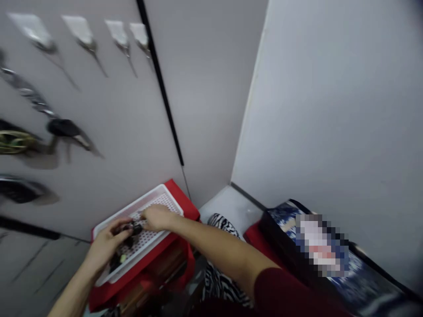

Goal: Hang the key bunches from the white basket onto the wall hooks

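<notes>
Both my hands are over a white perforated tray (158,197) that rests on a red box (185,204) at the lower left. My left hand (106,243) has its fingers curled round small dark objects (134,229) in the tray. My right hand (157,218) reaches in from the right and pinches the same dark cluster, fingers closed. More small dark pieces and a yellowish one (122,259) lie in the tray under my left hand. Motion blur hides what the pieces are.
Metal hooks (86,38) and hanging items, among them a dark piece (62,127), line the grey wall on the left. A zebra-patterned cloth (221,224) lies below my right forearm. A dark blue printed bag (330,259) sits at the lower right.
</notes>
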Demonstrator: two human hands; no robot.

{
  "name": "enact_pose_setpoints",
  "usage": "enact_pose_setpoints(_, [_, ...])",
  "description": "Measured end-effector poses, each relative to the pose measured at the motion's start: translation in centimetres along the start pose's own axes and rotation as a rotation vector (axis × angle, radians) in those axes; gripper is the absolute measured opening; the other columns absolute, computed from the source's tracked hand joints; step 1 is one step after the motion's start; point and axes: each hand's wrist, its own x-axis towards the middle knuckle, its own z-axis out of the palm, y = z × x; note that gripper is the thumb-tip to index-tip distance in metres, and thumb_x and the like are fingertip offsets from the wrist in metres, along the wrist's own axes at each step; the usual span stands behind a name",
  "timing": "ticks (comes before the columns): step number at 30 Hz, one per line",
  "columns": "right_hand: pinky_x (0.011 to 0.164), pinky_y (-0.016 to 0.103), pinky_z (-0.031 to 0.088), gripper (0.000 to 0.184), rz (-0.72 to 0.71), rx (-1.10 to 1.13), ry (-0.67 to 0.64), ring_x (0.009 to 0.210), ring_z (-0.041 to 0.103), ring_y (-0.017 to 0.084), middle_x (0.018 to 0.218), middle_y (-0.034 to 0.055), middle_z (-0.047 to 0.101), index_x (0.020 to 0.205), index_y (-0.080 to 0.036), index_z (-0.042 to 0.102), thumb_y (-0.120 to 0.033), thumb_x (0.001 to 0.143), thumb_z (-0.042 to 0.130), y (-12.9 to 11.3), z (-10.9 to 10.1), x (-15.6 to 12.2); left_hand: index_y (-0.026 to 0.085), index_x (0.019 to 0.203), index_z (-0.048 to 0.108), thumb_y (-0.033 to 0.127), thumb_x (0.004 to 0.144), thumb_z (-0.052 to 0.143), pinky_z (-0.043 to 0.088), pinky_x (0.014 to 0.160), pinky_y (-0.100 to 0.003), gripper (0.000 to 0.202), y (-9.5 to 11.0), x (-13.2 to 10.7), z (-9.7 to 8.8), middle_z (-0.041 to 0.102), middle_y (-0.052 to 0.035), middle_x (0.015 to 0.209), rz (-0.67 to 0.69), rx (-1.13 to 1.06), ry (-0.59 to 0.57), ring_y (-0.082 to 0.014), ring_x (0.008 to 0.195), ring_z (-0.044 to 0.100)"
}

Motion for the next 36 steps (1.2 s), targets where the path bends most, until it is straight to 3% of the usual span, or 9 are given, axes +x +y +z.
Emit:
enact_pose_setpoints(3, [0.058, 0.024, 0.038, 0.038, -0.106, 0.278, 0.080, 0.069, 0.051, 0.015, 0.080, 0.0035, 0.057, 0.095, -0.017, 0.050, -0.022, 0.057, 0.046, 0.7, 0.2, 0.0, 0.012, 0.086, 0.047, 0.031, 0.047, 0.055, 0.039, 0.056, -0.024, 0.044, 0.9, -0.3, 0.0, 0.058, -0.0023, 0.068, -0.060, -0.411, -0.017, -0.0126, 0.058, 0.053])
enact_pose_setpoints(5, [0.053, 0.018, 0.036, 0.040, -0.152, 0.558, 0.054, 0.060, 0.049, 0.009, 0.073, -0.0006, 0.056, 0.097, -0.019, 0.048, -0.014, 0.058, 0.041, 0.7, 0.5, 0.1, 0.013, 0.084, 0.047, 0.028, 0.046, 0.056, 0.039, 0.056, -0.022, 0.041, 1.0, -0.1, 0.3, 0.057, -0.0007, 0.066, -0.040, -0.579, 0.024, -0.0099, 0.056, 0.051])
enact_pose_setpoints(10, [0.042, 0.014, 0.030, 0.030, 0.011, 1.028, -0.090, 0.045, 0.042, 0.004, 0.054, -0.0040, 0.047, 0.088, -0.014, 0.051, -0.015, 0.060, 0.039, 0.0, 0.7, 0.0, 0.014, 0.076, 0.049, 0.017, 0.046, 0.053, 0.037, 0.063, -0.021, 0.030, -0.2, 0.6, 1.1, 0.055, 0.0001, 0.071, 0.041, -0.763, 0.108, -0.0083, 0.063, 0.050])
enact_pose_setpoints(14, [0.039, 0.014, 0.025, 0.015, 0.039, 1.080, -0.018, 0.041, 0.036, 0.003, 0.048, -0.0050, 0.041, 0.067, -0.012, 0.053, -0.021, 0.061, 0.043, -0.3, 0.3, -0.2, 0.014, 0.079, 0.048, 0.011, 0.048, 0.050, 0.036, 0.068, -0.020, 0.032, -0.8, 0.3, 1.3, 0.053, -0.0012, 0.081, 0.105, -0.770, 0.041, -0.0094, 0.074, 0.050])
enact_pose_setpoints(18, [0.038, 0.015, 0.021, 0.016, -0.028, 1.082, 0.018, 0.039, 0.029, 0.003, 0.043, -0.0070, 0.035, 0.061, -0.012, 0.052, -0.027, 0.061, 0.046, -0.1, 0.6, 0.0, 0.014, 0.086, 0.045, 0.005, 0.048, 0.044, 0.038, 0.064, -0.020, 0.039, -1.0, 0.3, 1.4, 0.053, -0.0033, 0.084, 0.155, -0.593, 0.000, -0.0105, 0.075, 0.050])
enact_pose_setpoints(24, [0.053, 0.018, 0.033, 0.010, -0.034, 0.941, 0.217, 0.054, 0.043, 0.007, 0.056, -0.0024, 0.050, 0.061, -0.014, 0.055, -0.018, 0.058, 0.047, -0.1, 1.5, 0.3, 0.018, 0.091, 0.045, 0.001, 0.049, 0.039, 0.039, 0.060, -0.020, 0.046, -1.3, 0.3, 2.0, 0.044, -0.0045, 0.103, 0.298, -0.205, 0.087, -0.0130, 0.085, 0.046])
enact_pose_setpoints(28, [0.055, 0.020, 0.034, 0.007, -0.039, 0.830, 0.297, 0.056, 0.045, 0.009, 0.054, -0.0023, 0.051, 0.055, -0.014, 0.053, -0.016, 0.057, 0.047, -0.2, 1.3, 0.0, 0.017, 0.090, 0.046, 0.005, 0.053, 0.044, 0.039, 0.067, -0.024, 0.039, -1.8, 0.2, 2.3, 0.048, -0.0045, 0.096, 0.330, -0.157, 0.093, -0.0132, 0.083, 0.047])
enact_pose_setpoints(33, [0.044, 0.018, 0.033, 0.011, 0.083, 1.008, 0.417, 0.044, 0.040, 0.006, 0.048, -0.0041, 0.045, 0.057, -0.014, 0.049, -0.024, 0.059, 0.046, -0.1, -0.7, 0.0, 0.014, 0.082, 0.049, 0.017, 0.061, 0.045, 0.038, 0.070, -0.027, 0.022, -1.3, 0.3, 1.5, 0.055, -0.0033, 0.077, 0.293, -0.220, 0.047, -0.0130, 0.073, 0.050])
enact_pose_setpoints(36, [0.040, 0.018, 0.030, 0.012, 0.048, 1.001, 0.422, 0.039, 0.036, 0.005, 0.044, -0.0049, 0.043, 0.055, -0.014, 0.049, -0.026, 0.058, 0.048, -0.5, -3.7, 0.4, 0.014, 0.086, 0.047, 0.019, 0.063, 0.044, 0.039, 0.068, -0.026, 0.024, 0.7, 0.3, 0.5, 0.055, -0.0043, 0.079, 0.303, -0.252, 0.158, -0.0126, 0.073, 0.050])
